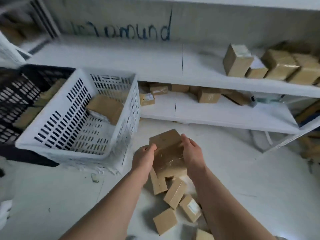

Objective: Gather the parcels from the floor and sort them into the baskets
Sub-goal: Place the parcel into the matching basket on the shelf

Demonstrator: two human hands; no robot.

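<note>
I hold a brown cardboard parcel (168,153), sealed with clear tape, above the floor in front of me. My left hand (144,158) grips its left side and my right hand (192,154) grips its right side. Under my arms, several small cardboard parcels (174,193) lie scattered on the white floor. To the left stands a white slotted basket (72,153) with a parcel (105,108) inside. Behind it sits a black basket (12,94), which also holds parcels.
White shelving (173,66) runs along the wall ahead. Its upper shelf carries several boxes (277,66) at the right, and more boxes (208,95) sit on the lower shelf. More cardboard lies on the floor at the far right edge.
</note>
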